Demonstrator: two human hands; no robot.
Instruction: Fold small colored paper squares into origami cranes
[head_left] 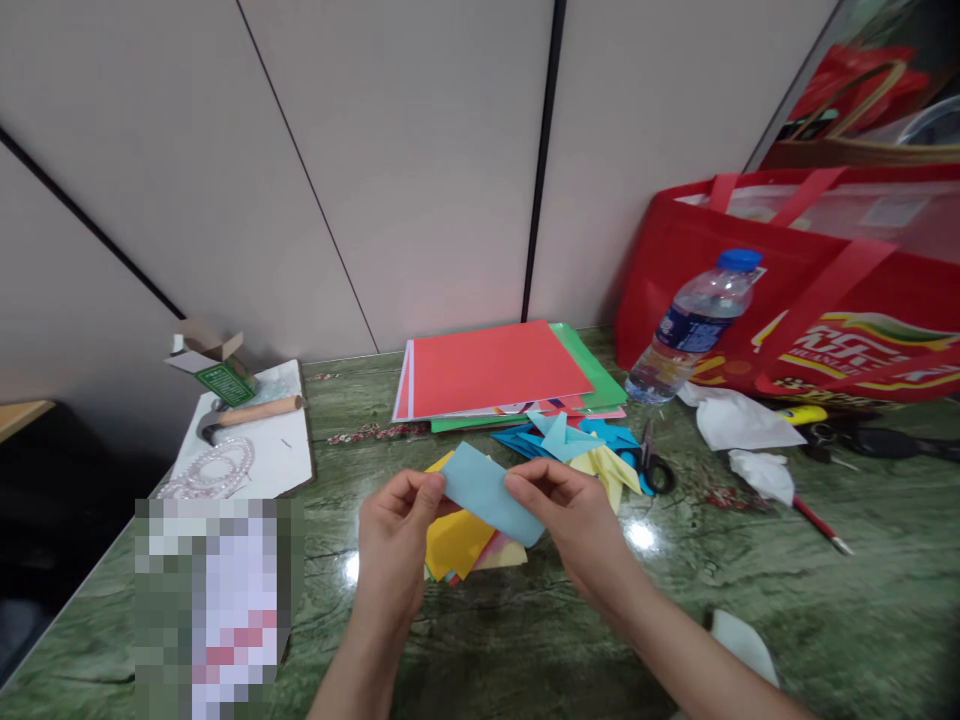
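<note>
A light blue piece of paper, roughly rectangular, is held up between my two hands and tilted down to the right. My left hand pinches its left end between thumb and fingers. At its right side, the thumb and fingers of my right hand grip the edge. Beneath it lie yellow paper sheets, with pink and cream ones partly hidden. Just beyond my right hand are folded paper shapes in blue and pale yellow, beside black-handled scissors.
Red sheets top a paper stack against the wall. A water bottle stands before a red bag. Crumpled tissues and a red pen-like tool lie right. A hammer, beads and green box are left.
</note>
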